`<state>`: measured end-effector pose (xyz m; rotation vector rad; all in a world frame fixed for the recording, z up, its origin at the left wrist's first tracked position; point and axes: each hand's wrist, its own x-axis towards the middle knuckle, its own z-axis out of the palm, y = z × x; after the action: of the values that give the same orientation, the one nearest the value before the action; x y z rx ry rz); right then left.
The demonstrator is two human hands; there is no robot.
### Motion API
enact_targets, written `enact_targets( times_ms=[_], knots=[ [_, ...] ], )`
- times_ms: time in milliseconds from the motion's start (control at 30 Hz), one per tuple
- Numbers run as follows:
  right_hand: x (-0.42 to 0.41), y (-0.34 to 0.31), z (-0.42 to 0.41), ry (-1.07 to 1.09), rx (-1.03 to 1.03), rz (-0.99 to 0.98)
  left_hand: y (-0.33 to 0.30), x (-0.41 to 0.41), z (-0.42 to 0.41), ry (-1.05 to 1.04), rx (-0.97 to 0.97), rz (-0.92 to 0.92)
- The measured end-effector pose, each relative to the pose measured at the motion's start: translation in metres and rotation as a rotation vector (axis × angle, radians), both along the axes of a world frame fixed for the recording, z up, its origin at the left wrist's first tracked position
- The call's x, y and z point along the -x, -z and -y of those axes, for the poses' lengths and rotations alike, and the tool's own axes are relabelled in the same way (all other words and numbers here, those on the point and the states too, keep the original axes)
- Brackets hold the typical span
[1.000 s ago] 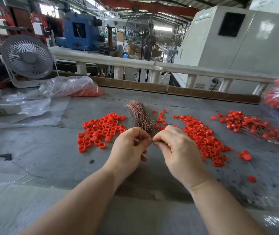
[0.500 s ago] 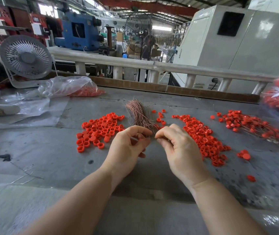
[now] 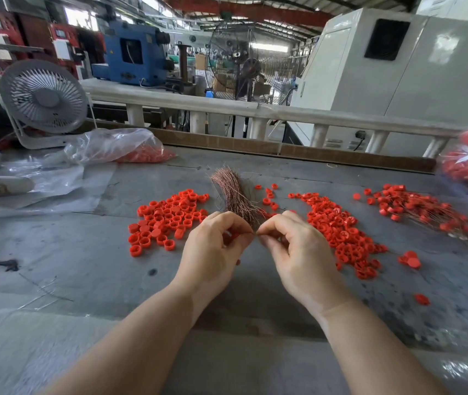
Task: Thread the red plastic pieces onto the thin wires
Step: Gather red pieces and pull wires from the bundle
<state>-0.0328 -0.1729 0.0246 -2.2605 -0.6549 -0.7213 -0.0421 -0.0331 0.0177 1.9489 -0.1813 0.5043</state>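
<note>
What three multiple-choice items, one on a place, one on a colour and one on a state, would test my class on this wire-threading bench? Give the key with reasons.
1. Where does the bundle of thin wires lie?
A. Between two heaps of red pieces
B. Inside the plastic bag
C. On the desk fan

2. What colour are the wires?
A. Blue
B. Coppery brown
C. White

3. How do the hands stand?
A. Both flat on the table
B. One out of view
C. Fingertips pinched together above the table

Key: 1 A, the left heap and middle heap flank it. 2 B, the strands look coppery. 3 C, the left hand and right hand meet fingertip to fingertip, a red piece showing in the left.
</note>
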Motion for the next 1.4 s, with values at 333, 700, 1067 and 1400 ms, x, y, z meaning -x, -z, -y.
enact_targets(
  times_ms=[333, 700, 1067, 1400],
  knots=[
    [0.0002, 0.0004, -0.0003, 0.003, 0.014, -0.12, -0.0007, 0.0028, 0.0013, -0.01, -0.098, -0.004],
    [0.0018, -0.0019, -0.0025, -0.018, 0.01, -0.104, -0.0004, 0.0031, 0.0, -0.061, -0.102, 0.038],
    [0.0022, -0.0027, -0.002, -0.011, -0.063, -0.047, -0.0056, 0.004, -0.0004, 0.044, 0.061, -0.062],
    [0.0015, -0.0034, -0.0007, 0.002, -0.123, -0.055, -0.0085, 0.0066, -0.0001, 0.15, 0.146, -0.088]
  ],
)
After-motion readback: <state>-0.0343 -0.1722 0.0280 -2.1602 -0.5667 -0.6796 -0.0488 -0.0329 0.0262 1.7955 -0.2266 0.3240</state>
